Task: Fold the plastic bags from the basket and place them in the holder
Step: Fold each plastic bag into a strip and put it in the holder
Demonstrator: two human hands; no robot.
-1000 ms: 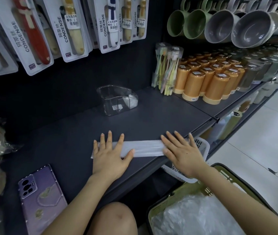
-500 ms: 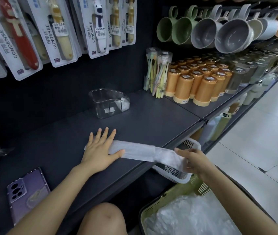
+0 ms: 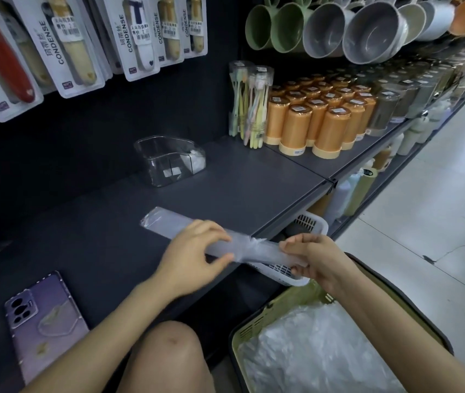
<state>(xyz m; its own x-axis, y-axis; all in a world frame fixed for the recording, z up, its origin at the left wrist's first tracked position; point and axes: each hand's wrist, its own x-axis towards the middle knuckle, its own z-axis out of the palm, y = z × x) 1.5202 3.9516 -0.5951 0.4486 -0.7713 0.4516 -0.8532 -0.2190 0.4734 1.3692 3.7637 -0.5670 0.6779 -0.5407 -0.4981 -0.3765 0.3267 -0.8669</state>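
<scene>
Both hands hold one folded plastic bag strip over the front edge of the shelf.

The left hand (image 3: 194, 256) curls over the middle of the plastic bag strip (image 3: 163, 222), fingers on top and thumb beneath, pinching it. The right hand (image 3: 313, 262) pinches the strip's right end between thumb and curled fingers, just above a small white basket (image 3: 317, 224). The strip's left end lies flat on the dark shelf (image 3: 254, 188), and the rest is lifted past the edge. One clear holder (image 3: 166, 163) stands further back on the shelf with something white in its right part. One green basket (image 3: 251, 329) below holds a heap of loose plastic bags (image 3: 310, 353). One purple phone (image 3: 47, 319) lies at the left. Two clear toothbrush tubes (image 3: 249, 106) stand beside orange canisters (image 3: 327, 129). Four hanging blister packs (image 3: 137, 35) read "CONDENSE", with price stickers too small to read.
</scene>
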